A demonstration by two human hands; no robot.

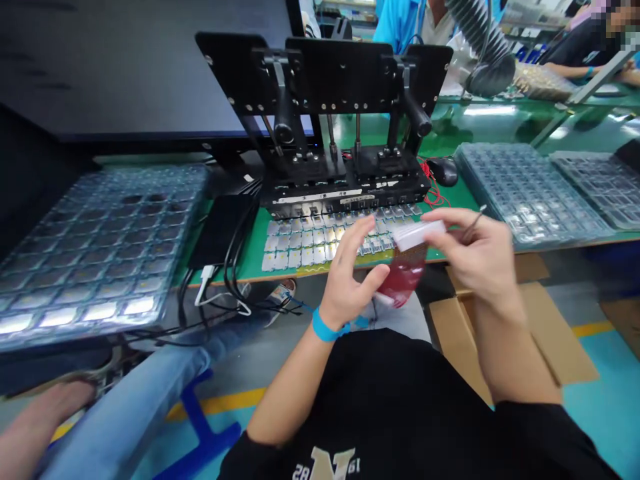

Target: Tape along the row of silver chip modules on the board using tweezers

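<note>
My right hand (475, 257) pinches a white stack of thin cards or sheets (417, 235) at its end, and a thin metal tool tip (473, 223) pokes out between its fingers. A translucent red bag (403, 277) hangs below the white stack, its top hidden behind the stack. My left hand (347, 287), with a blue wristband (327, 327), has its fingers spread. Its thumb reaches toward the bag and seems to touch it or nearly so. Behind my hands lies a tray of small silver modules (300, 243) on the green bench mat (250, 243).
A black clamp test fixture (340, 127) stands on the bench, with a computer mouse (443, 171) to its right. Clear blister trays (530, 193) of modules lie right and left. Black cables hang over the bench edge. An opened cardboard box (505, 333) sits below right. Co-workers sit beyond.
</note>
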